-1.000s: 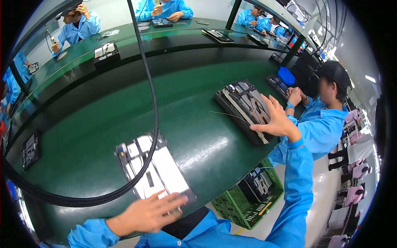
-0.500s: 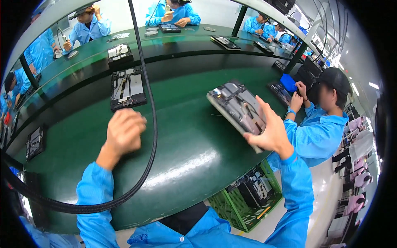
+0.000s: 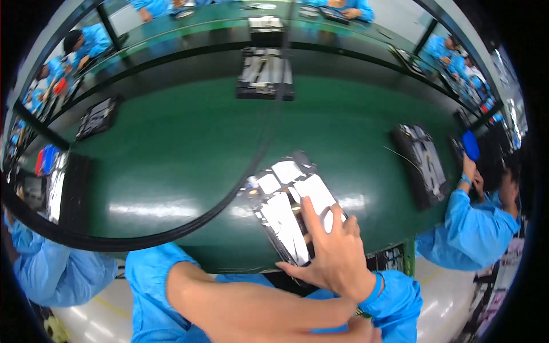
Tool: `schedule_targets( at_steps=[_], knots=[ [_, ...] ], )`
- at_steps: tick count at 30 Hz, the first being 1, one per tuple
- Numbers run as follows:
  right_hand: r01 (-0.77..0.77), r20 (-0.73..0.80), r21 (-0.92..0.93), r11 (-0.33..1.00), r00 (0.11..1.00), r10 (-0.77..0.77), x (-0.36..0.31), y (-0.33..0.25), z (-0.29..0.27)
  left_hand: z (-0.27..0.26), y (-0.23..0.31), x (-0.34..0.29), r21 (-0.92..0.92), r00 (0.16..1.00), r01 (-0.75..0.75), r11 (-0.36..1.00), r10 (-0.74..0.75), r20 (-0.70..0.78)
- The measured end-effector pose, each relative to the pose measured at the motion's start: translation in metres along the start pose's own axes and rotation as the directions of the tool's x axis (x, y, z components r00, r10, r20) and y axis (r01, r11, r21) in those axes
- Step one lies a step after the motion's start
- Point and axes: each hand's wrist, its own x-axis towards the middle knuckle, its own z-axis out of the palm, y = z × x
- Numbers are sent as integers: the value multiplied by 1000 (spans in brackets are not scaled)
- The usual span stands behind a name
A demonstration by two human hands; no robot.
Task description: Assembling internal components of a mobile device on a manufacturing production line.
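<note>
My right hand [image 3: 337, 254] holds an opened tablet [image 3: 280, 226] at its near end, tilted over the table's front edge. The thumb is at the tablet's near left corner, and the fingers spread over its inside and right side. Pale flat cells and dark boards show in it. My left arm crosses in front of me to the right. My left hand [image 3: 357, 328] is at the bottom edge, beside my right wrist. Its fingers are mostly cut off or hidden.
A green table [image 3: 189, 137] spreads ahead. Stacked opened tablets [image 3: 420, 163] lie right, another stack [image 3: 265, 74] at the back, one tablet [image 3: 98, 119] far left. A black cable [image 3: 171, 234] loops across the view. A co-worker [image 3: 474, 228] sits at right, a green crate [image 3: 408, 257] below.
My view has turned. My right hand has brought the tablet nearer my body. My left hand has left the back stack's side and swung across to my right wrist.
</note>
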Motion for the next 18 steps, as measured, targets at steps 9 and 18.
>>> schedule_targets(
  at_steps=[9, 18],
  knots=[
    [196, -136, 64, 979, 973, -186, 76, 38, 0, -23, -30, -122, 313, 873, 344, 885, -424, 240],
    [454, -251, 600, 659, 889, -383, 134, 63, 46, -40, -23, -175, 161, 221, 947, 280, -926, 307]
  ],
)
